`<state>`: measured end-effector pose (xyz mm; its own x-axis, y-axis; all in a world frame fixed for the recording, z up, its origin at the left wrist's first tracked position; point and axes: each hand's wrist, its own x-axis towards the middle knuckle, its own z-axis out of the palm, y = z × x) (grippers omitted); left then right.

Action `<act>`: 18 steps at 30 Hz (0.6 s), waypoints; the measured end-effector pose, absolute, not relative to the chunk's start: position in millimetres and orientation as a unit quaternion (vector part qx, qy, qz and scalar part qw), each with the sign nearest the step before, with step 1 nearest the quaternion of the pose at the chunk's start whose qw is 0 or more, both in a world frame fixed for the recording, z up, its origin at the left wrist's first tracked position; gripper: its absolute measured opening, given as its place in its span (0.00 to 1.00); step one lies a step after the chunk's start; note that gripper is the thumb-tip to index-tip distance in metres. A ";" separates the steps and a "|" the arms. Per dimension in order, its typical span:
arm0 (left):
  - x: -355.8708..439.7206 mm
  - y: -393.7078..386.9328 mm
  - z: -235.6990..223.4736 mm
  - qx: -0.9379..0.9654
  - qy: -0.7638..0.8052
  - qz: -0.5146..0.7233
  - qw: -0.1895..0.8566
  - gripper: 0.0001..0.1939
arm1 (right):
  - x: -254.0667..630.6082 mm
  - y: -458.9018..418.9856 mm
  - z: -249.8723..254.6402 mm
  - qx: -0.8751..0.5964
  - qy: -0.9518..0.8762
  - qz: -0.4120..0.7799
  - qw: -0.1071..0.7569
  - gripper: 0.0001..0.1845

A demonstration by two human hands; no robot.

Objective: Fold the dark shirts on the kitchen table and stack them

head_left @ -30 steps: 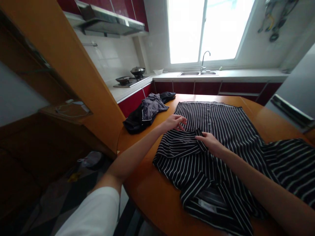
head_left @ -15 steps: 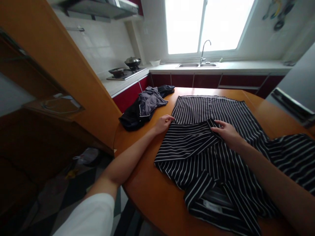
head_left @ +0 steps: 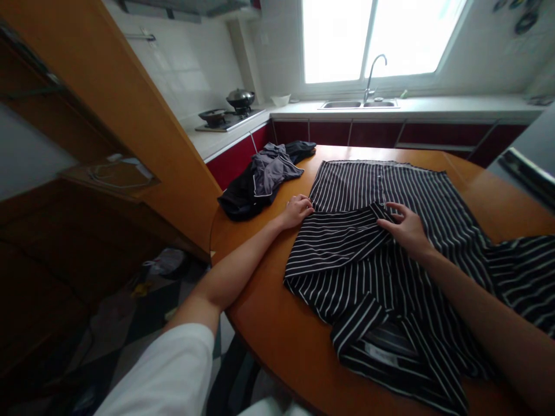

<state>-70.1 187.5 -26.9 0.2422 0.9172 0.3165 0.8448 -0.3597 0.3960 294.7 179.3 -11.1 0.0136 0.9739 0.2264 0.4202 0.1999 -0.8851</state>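
A black shirt with white stripes point(head_left: 416, 277) lies spread on the wooden table, its collar toward me and its hem toward the window. One sleeve point(head_left: 338, 237) is folded inward across the body. My left hand point(head_left: 297, 211) has its fingers closed at the left edge of that fold, beside the shirt's side. At the cuff, my right hand point(head_left: 407, 231) holds the fabric between thumb and fingers. The other sleeve point(head_left: 524, 277) stretches out to the right. Inside the collar a pale label point(head_left: 381, 353) shows.
Grey and black clothes point(head_left: 269, 176) lie crumpled at the table's point(head_left: 269, 341) far left. Beyond are a stove point(head_left: 232, 119) with two pans, a sink point(head_left: 359, 104) and a window. A wooden partition point(head_left: 173, 156) rises at the left, and a fridge stands at the right.
My left hand has moved from above the sleeve to its left edge. My right hand has drawn the cuff rightward and away from me, and the sleeve now lies flatter. The view has shifted slightly.
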 end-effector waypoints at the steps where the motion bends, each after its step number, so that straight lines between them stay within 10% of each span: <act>1: -69.2 186.3 -26.4 0.786 0.560 0.253 0.070 0.11 | 294.7 179.3 -10.9 -0.547 -0.630 0.296 0.464 0.34; 18: -64.1 186.9 -21.9 0.729 0.582 0.351 0.081 0.16 | 299.3 191.3 -34.1 -0.540 -0.673 0.184 0.471 0.23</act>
